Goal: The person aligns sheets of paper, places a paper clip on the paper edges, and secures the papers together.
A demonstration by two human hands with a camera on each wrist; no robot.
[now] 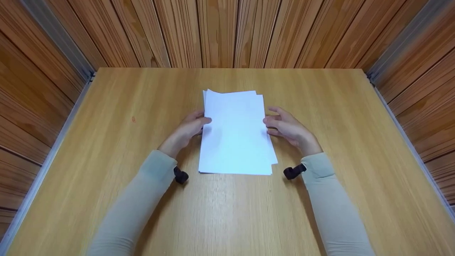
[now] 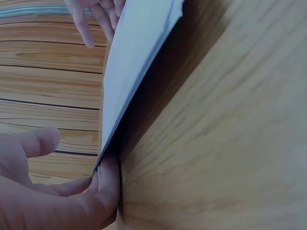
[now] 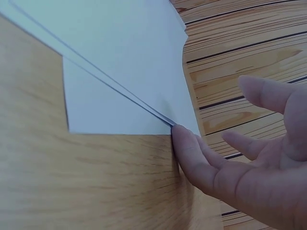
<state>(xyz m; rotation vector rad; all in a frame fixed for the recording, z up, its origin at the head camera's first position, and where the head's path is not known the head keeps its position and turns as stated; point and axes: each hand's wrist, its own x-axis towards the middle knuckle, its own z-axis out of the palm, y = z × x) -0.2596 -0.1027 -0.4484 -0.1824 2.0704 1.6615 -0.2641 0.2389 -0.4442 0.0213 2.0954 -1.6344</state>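
Observation:
A small stack of white paper sheets [image 1: 234, 131] lies mid-table with uneven edges, one sheet jutting out at the lower right. At its left edge, my left hand [image 1: 189, 128] has its fingers under the sheets [image 2: 129, 72]. The left thumb [image 2: 45, 140] is raised apart from the paper in the left wrist view, and the left side of the stack is lifted off the table there. My right hand [image 1: 288, 126] is at the right edge, fingers spread. One fingertip [image 3: 180, 132] touches the sheet edges, while the other digits stand away from them.
The wooden table [image 1: 227, 213] extends around the paper on all sides. Wood-plank walls [image 1: 217, 33] stand behind it and at both sides. A black wrist mount [image 1: 181, 176] sits on the left cuff, another black mount [image 1: 294, 172] on the right.

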